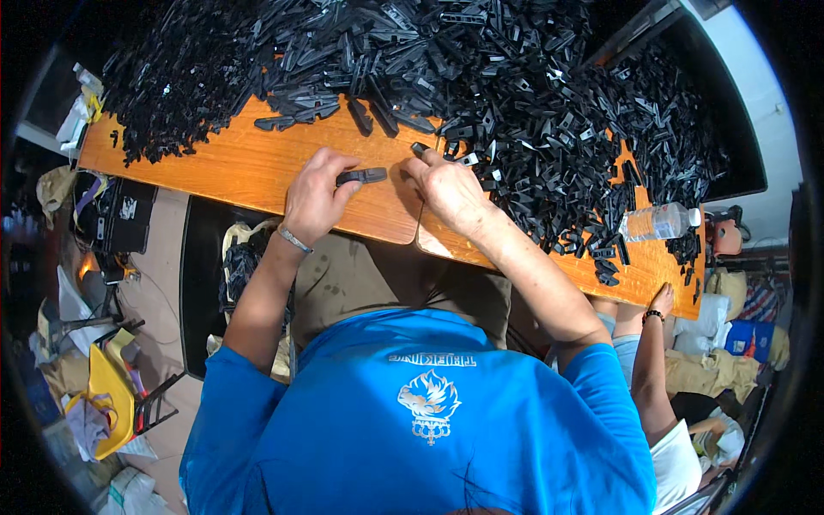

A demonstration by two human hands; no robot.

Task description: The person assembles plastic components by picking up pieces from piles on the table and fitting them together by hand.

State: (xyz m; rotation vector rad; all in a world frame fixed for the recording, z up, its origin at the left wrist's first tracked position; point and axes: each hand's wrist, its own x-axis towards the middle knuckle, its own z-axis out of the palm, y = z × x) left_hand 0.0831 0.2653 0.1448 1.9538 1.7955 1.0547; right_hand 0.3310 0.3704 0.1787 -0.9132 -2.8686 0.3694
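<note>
My left hand is over the wooden table, its thumb and fingers pinching a long black plastic clip-like piece that points to the right. Across a small gap, my right hand has its fingers curled, with a small black plastic piece at the fingertips. Part of that grip is hidden by the hand itself. Just beyond my hands lie longer black plastic pieces, and small black pieces are heaped beside my right hand.
Heaps of finer black parts cover the far left of the wooden table. A clear plastic bottle lies on its side at the right. Another person's hand rests on the right table edge. A yellow chair stands at the lower left.
</note>
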